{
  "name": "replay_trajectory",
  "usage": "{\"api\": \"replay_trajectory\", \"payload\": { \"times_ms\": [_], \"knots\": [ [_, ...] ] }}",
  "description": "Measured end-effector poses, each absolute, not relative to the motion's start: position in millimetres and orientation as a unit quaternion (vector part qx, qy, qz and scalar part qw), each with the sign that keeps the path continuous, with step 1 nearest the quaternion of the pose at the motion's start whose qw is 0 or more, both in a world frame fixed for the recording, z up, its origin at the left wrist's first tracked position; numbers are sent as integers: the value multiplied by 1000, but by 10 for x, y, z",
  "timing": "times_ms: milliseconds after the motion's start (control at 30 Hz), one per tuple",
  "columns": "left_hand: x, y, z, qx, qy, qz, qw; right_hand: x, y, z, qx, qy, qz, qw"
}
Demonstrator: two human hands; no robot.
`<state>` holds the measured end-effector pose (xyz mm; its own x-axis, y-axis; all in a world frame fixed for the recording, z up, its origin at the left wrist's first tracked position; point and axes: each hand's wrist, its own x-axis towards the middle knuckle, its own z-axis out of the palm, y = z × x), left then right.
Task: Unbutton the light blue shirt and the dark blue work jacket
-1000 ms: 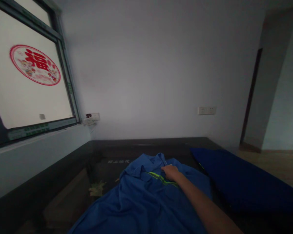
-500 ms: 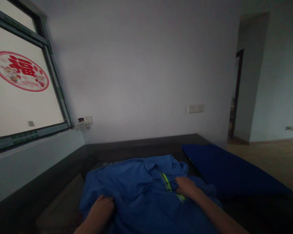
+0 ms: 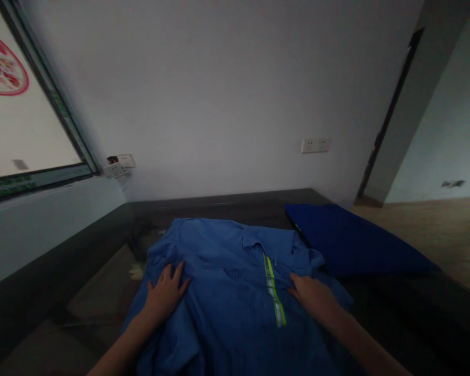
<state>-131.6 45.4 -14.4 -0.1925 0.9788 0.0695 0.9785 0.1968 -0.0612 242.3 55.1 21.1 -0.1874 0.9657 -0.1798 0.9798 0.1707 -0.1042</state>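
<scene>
A blue work jacket with a collar lies spread out, creased, across the dark table. A yellow-green and silver reflective strip runs down its right part. My left hand rests on the jacket's left side, fingers spread against the cloth. On the other side, just right of the strip, my right hand has its fingers bent and closed on the fabric. The near part of the jacket runs out of the bottom of the view.
Behind the jacket, the dark table meets a pale wall. A folded dark-blue piece lies at the right. Wall sockets and a power strip are on the wall. A window is at the left.
My left hand has opened from a closed grip and now lies spread on the cloth. The jacket lies flatter, its strip straighter. The view has tipped downward.
</scene>
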Motion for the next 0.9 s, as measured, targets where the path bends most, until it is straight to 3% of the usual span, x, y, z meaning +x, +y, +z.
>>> {"api": "replay_trajectory", "payload": {
  "times_ms": [467,667,767,900],
  "knots": [
    [-1628,157,-88,-652,-758,28,-8,2523,685,133,665,741,-86,-26],
    [-1602,163,135,-646,-760,57,27,2523,639,291,647,751,-76,-108],
    [-1292,217,376,-689,-723,3,42,2455,640,440,619,767,-74,-154],
    [-560,295,633,-788,-593,-130,-102,2382,720,438,587,788,-96,-158]
  ]
}}
